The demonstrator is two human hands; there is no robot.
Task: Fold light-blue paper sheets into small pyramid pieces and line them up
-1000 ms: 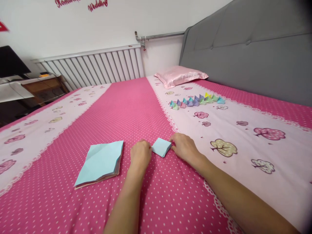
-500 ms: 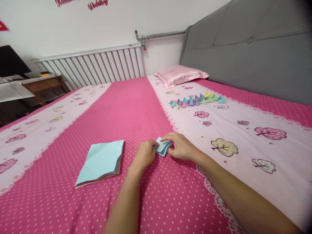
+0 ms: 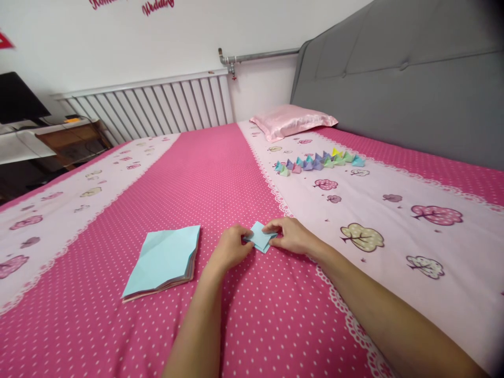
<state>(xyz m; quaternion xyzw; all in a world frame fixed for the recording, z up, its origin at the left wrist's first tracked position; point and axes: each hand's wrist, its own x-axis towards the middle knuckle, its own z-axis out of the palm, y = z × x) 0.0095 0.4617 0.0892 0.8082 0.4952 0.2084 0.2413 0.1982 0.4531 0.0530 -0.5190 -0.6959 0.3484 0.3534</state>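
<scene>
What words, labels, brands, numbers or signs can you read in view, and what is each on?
"Wedding": red lettering on the white wall.
Second red word, left of it: cut off and blurred, not fully readable.
Red shape, left edge: cut off, unreadable.
Folded paper: no text visible.

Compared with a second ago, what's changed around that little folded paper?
The left hand has shifted right and the right hand slightly left, closing in on the folded blue paper; both now hold its sides. Its folds lie differently now. The paper stack, small colourful folded pieces and pillow stayed put.
</scene>
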